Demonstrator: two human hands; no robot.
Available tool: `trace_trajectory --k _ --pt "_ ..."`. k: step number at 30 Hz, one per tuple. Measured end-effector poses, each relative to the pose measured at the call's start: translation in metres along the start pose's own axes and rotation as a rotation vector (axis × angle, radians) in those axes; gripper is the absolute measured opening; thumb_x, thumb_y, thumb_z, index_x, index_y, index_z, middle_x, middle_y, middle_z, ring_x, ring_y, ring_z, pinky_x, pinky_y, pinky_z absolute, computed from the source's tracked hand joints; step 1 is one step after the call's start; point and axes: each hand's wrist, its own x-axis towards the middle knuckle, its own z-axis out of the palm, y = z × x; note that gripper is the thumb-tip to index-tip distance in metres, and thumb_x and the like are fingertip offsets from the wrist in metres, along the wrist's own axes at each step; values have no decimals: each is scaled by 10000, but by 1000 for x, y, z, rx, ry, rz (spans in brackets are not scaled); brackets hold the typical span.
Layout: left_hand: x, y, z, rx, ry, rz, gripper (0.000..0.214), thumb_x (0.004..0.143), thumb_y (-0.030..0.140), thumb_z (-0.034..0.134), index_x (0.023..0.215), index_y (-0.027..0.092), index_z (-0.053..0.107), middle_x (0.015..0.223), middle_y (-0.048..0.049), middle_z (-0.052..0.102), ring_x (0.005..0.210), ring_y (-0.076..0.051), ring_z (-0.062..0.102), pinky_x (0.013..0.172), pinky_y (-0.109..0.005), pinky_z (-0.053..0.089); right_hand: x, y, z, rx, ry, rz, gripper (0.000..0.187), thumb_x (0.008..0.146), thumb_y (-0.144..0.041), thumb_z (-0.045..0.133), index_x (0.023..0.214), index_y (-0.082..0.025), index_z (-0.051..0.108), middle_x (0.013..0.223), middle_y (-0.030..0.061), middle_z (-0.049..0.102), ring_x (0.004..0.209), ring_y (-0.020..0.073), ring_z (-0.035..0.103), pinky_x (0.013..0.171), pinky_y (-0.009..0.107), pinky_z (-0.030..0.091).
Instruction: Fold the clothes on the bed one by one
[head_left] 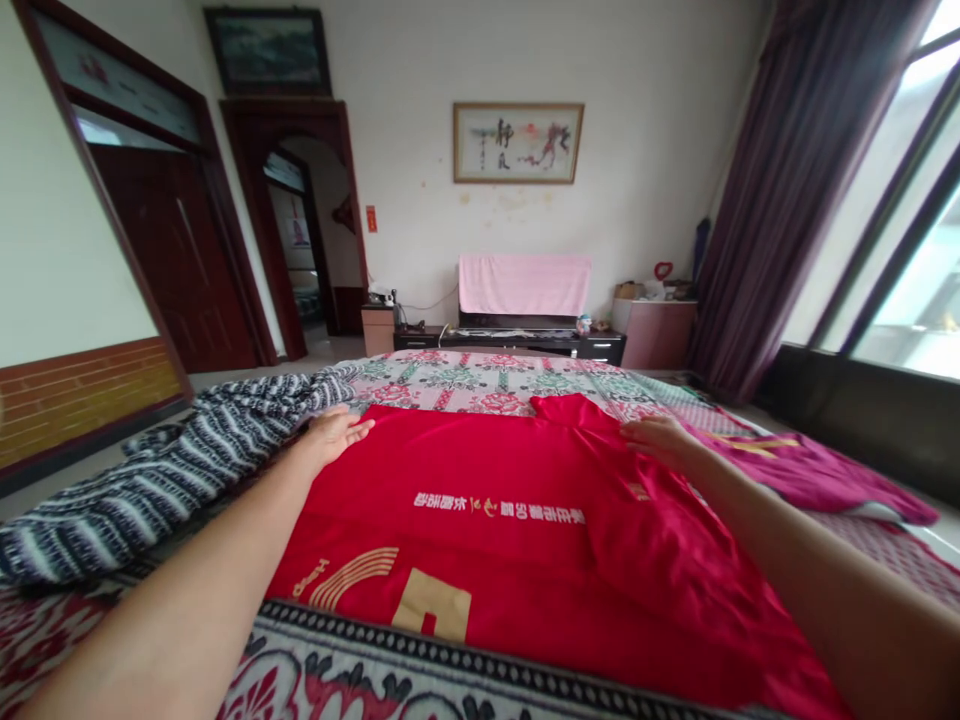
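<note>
A red shirt (pixel 450 460) with white lettering and gold printing lies spread over a patterned bedspread in front of me. My left hand (pixel 339 436) rests at its far left corner, fingers stretched out toward the cloth. At the far right side, my right hand (pixel 660 440) has its fingers closed on the fabric, where the shirt is bunched and wrinkled. Part of the right side is folded over in loose creases. The undersides of both hands are hidden.
A black-and-white striped cloth (pixel 217 460) lies heaped on the left. On the right is a magenta garment (pixel 817 470) with gold print. The floral bedspread (pixel 480 375) extends beyond the shirt. Farther back stand a low black cabinet (pixel 602 348) and a pink-covered screen (pixel 525 285).
</note>
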Motion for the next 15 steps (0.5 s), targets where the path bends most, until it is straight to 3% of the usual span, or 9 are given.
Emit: trace_trajectory --k 4,8,11,15 --pt "12 -5 10 -16 11 -3 450 782 -60 466 1145 204 425 956 -67 581 706 -129 662 587 -230 539 11 4 10 40 2 66 208 764 -303 618 681 -223 445 723 90 625 795 229 665 683 347 580" --pt "25 -10 15 -4 30 -3 300 770 -60 483 951 179 493 879 -47 570 718 -112 625 639 -235 538 22 12 17 28 84 109 240 733 -251 667 721 -223 429 698 69 612 736 200 658 642 305 585" --pt "34 -13 15 24 34 -19 235 745 -73 491 802 153 511 844 -52 575 732 -108 603 686 -238 533 27 17 21 10 123 121 247 733 -164 645 736 -226 406 678 37 588 683 160 634 605 254 570" --pt "41 -15 13 51 51 -19 233 714 -78 519 739 154 520 817 -37 584 731 -94 582 740 -244 527 30 19 22 46 148 150 205 765 -73 566 749 -201 406 713 21 577 634 79 580 619 165 513"
